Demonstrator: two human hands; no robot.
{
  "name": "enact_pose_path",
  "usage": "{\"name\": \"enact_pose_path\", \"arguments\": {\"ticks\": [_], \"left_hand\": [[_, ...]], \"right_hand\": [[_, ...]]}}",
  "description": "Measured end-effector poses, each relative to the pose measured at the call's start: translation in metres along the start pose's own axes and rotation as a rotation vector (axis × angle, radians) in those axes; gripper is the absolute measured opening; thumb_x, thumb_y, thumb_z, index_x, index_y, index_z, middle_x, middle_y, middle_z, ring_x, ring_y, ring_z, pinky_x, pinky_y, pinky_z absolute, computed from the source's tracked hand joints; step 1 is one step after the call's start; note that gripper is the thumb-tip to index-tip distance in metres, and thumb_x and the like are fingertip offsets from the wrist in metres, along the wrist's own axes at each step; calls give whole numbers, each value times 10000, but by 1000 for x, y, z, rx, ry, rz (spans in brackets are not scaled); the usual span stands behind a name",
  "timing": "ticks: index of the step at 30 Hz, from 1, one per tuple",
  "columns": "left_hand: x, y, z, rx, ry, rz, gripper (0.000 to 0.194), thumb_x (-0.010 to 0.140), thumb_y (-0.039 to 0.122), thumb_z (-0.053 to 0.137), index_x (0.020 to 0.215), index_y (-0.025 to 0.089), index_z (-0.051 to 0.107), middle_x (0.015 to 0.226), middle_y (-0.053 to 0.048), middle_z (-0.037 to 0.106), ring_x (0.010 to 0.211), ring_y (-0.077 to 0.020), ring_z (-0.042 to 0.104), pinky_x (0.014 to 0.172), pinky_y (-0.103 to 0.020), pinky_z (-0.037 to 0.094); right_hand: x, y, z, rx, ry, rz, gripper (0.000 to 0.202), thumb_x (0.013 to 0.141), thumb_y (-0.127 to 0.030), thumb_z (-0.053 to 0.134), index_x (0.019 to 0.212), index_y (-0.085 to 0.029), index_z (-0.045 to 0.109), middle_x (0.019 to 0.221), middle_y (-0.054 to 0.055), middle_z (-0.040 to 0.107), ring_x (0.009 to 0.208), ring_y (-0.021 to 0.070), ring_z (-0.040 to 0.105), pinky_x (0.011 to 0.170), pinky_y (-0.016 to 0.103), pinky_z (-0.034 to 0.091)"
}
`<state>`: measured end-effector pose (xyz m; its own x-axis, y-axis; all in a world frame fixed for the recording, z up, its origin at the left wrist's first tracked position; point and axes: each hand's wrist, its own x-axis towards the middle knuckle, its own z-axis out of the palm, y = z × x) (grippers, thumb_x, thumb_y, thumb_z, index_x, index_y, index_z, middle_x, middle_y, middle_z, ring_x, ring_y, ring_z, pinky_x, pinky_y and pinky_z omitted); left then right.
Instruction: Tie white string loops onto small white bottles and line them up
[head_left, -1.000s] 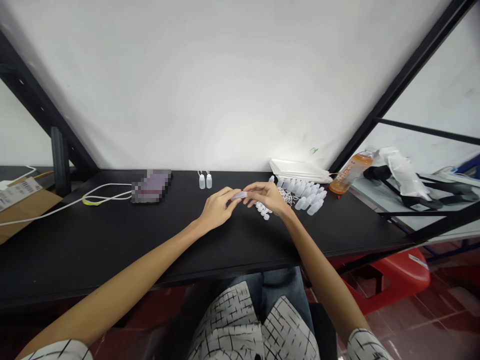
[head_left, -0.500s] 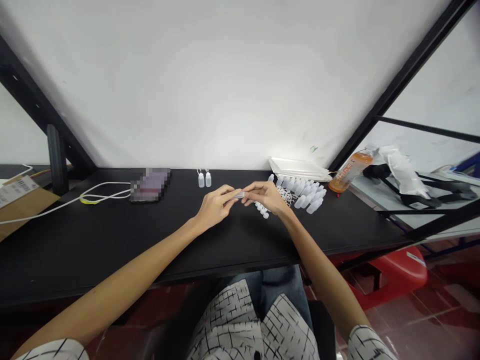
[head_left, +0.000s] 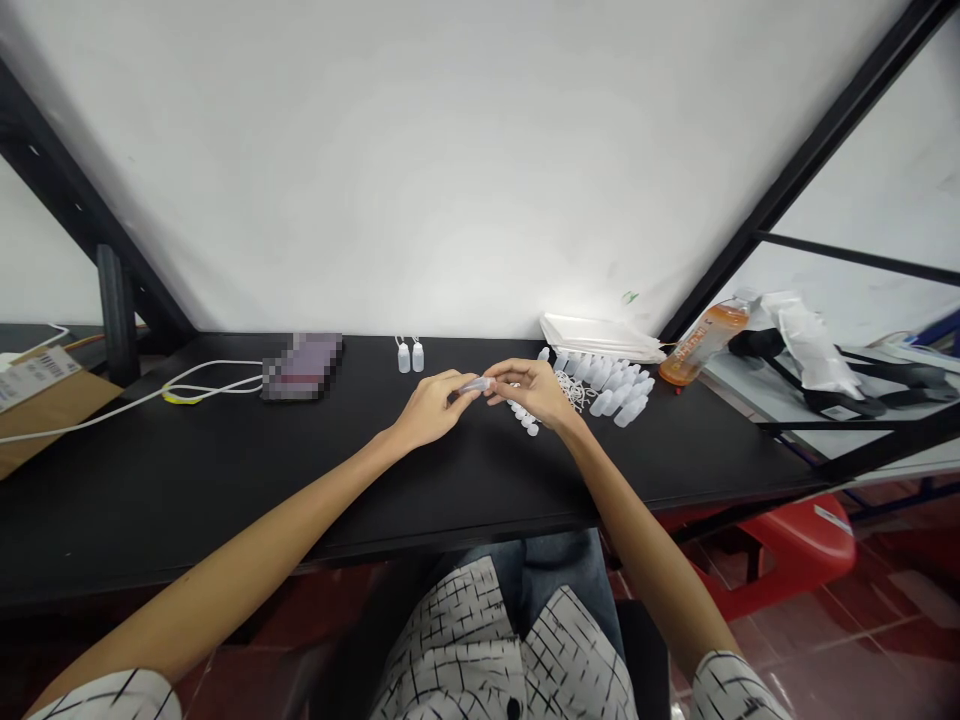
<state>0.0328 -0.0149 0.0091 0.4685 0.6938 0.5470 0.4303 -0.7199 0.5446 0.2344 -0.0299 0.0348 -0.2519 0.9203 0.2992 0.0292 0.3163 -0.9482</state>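
Between my two hands, above the black table, is a small translucent plastic bottle (head_left: 477, 384), lying nearly level. The fingers and thumb of my left hand (head_left: 433, 408) are closed round its body. My right hand (head_left: 531, 388) pinches the bottle's whitish neck end; whether a separate cap is there is too small to tell. Partly behind my right hand are small white caps (head_left: 531, 428), a heap of white cord loops (head_left: 576, 390) and several small bottles (head_left: 616, 385) in rows. Two bottles with cord loops (head_left: 411, 358) stand upright near the wall.
Along the back lie clear plastic bags (head_left: 600, 338), with an orange drink bottle (head_left: 705, 340) leaning beside them. At left are a phone (head_left: 304, 367), its white cable (head_left: 217, 365) and a cardboard package (head_left: 52, 400). A red stool (head_left: 802, 545) stands below the table at right.
The small bottle has tilted slightly, its neck end showing more at my right fingertips. My left fingers have shifted a little along it; both hands stay together in the same place.
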Motion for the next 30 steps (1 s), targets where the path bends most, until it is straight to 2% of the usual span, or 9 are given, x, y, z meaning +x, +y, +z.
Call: {"name": "enact_pose_path", "arguments": {"ticks": [6, 9, 17, 21, 30], "left_hand": [[2, -5, -3, -99, 45, 84, 289, 935, 346, 575, 1105, 168, 727, 951, -77, 706, 691, -129, 612, 512, -202, 475], [2, -6, -1, -97, 84, 114, 279, 936, 334, 584, 1112, 173, 728, 962, -79, 712, 723, -139, 633, 516, -207, 493], [0, -7, 1, 84, 163, 273, 255, 955, 234, 559, 1159, 170, 699, 992, -87, 702, 714, -125, 617, 607, -238, 501], [-1, -7, 0, 179, 178, 331, 270, 969, 194, 525, 1189, 188, 681, 1012, -88, 692, 779, -139, 639, 659, -244, 502], [-2, -4, 0, 327, 227, 428, 275, 984, 155, 463, 1172, 178, 661, 996, -91, 683, 805, -140, 640, 653, -237, 517]], "right_hand": [[-2, 1, 1, 4, -108, 76, 404, 727, -455, 795, 951, -128, 714, 791, 61, 713, 723, 187, 711, 653, 336, 625], [-3, -1, 2, 15, -105, 55, 389, 729, -450, 795, 931, -132, 700, 801, 61, 709, 709, 185, 708, 635, 334, 621], [-3, -2, 3, 57, -103, 29, 342, 725, -413, 803, 884, -137, 678, 785, 41, 691, 688, 169, 694, 645, 343, 622], [-3, -1, 4, 65, -88, 32, 325, 720, -395, 810, 871, -140, 675, 753, 32, 691, 693, 169, 698, 674, 347, 621], [-3, -3, 3, 88, -58, 61, 330, 691, -395, 833, 826, -142, 668, 737, 35, 707, 684, 176, 709, 696, 352, 619]]}}
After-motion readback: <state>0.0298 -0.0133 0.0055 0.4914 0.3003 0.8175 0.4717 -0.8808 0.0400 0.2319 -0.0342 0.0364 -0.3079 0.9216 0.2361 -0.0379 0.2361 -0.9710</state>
